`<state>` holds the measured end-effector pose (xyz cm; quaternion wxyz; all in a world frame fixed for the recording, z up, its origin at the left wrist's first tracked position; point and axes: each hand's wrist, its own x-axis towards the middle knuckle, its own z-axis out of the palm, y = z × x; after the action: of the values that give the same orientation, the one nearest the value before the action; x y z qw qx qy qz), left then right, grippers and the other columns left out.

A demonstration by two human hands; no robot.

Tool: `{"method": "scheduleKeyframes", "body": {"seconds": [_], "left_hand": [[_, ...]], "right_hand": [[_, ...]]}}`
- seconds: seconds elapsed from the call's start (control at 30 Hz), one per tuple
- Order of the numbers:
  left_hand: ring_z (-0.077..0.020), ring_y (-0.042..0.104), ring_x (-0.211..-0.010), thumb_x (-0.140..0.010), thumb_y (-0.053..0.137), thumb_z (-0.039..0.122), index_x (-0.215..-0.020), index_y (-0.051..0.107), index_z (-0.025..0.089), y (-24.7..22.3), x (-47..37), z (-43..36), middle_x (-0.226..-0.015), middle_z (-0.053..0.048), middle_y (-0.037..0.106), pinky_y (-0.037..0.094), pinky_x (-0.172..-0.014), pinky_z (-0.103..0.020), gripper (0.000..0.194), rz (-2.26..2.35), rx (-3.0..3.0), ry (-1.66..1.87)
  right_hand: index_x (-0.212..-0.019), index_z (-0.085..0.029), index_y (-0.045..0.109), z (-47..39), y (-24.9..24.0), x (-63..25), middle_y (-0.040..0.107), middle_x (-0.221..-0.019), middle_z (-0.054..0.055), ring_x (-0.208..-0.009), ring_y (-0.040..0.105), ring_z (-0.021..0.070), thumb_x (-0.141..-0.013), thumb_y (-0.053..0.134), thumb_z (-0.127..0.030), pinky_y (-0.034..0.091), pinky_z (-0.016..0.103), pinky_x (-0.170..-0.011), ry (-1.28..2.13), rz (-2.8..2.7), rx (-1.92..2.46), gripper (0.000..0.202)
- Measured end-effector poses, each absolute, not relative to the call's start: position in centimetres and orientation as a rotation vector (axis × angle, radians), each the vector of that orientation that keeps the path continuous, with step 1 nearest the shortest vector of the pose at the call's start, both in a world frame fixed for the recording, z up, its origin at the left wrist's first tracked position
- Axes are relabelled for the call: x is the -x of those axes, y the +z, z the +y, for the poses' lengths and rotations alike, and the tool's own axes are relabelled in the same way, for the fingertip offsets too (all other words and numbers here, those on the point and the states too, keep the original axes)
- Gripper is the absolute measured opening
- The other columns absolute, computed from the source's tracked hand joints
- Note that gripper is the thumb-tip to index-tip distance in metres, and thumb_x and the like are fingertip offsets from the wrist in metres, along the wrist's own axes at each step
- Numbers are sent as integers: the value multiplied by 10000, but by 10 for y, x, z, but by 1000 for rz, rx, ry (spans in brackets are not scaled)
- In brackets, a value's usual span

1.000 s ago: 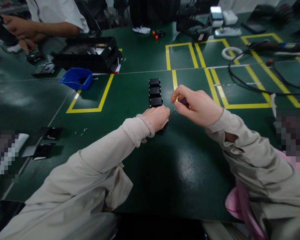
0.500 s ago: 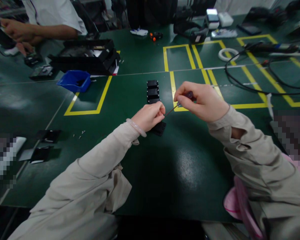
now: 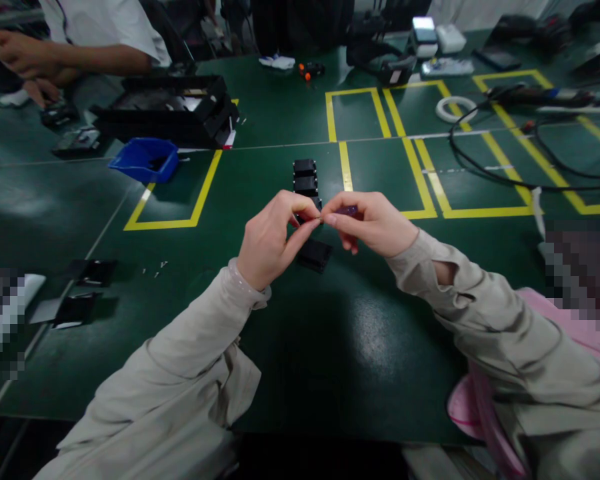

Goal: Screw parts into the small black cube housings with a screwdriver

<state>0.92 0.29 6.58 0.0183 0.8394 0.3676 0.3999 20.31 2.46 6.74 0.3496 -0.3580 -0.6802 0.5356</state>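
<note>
My left hand (image 3: 279, 235) is closed in a pinch, its fingertips meeting those of my right hand; the tiny thing between them is too small to name. My right hand (image 3: 373, 221) is closed round a dark-handled screwdriver (image 3: 349, 210), whose shaft is mostly hidden by the fingers. Just below the fingertips a black rectangular part (image 3: 315, 254) lies on the green table (image 3: 325, 333). Behind the hands stands a row of black blocks (image 3: 305, 185) with small shiny points along the sides, its near end partly covered by my fingers.
A blue bin (image 3: 147, 160) and black trays (image 3: 165, 113) are at the back left. Small screws (image 3: 160, 269) and black pieces (image 3: 93, 272) lie left. Cables (image 3: 480, 170) and a tape roll (image 3: 456, 109) are right. A person's hands (image 3: 25, 57) are at the far left.
My right hand has moved left and slightly down to meet my left hand, and the screwdriver shaft no longer shows. My left hand has shifted left and lifted off the black part.
</note>
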Motion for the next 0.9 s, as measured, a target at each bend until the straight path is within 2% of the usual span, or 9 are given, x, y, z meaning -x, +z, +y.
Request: {"method": "scheduleKeyframes", "body": {"seconds": [0.23, 0.37, 0.53, 0.9], "left_hand": [[-116, 636, -842, -919, 587, 236, -989, 580, 167, 61, -12, -1, -940, -23, 680, 533, -724, -237, 99, 1143, -2598, 1320], [-111, 630, -838, -894, 628, 228, -999, 612, 165, 65, -12, -2, -929, -16, 672, 532, -688, -221, 123, 1069, -2506, 1395], [-130, 638, -848, -906, 613, 241, -930, 659, 180, 71, -13, -5, -895, -20, 691, 529, -757, -257, 80, 1157, -2515, 1321], [-131, 617, -808, -923, 574, 252, -890, 607, 166, 71, -9, -10, -845, -17, 651, 506, -751, -260, 97, 1205, -2541, 1276]], "right_hand": [[-855, -154, 565, 24, 63, -200, 518, -421, -86, -334, 479, 65, -787, 694, -468, 415, 177, -332, 1547, -1669, 805, 347], [-840, -153, 559, 23, 62, -199, 516, -425, -89, -338, 478, 54, -792, 693, -467, 414, 166, -344, 1552, -1640, 764, 344], [-858, -151, 569, 22, 61, -197, 530, -431, -88, -343, 488, 55, -799, 695, -456, 415, 167, -354, 1541, -1628, 751, 335], [-864, -154, 567, 16, 58, -192, 513, -453, -86, -375, 498, 65, -816, 682, -427, 418, 184, -388, 1494, -1634, 706, 300]]}}
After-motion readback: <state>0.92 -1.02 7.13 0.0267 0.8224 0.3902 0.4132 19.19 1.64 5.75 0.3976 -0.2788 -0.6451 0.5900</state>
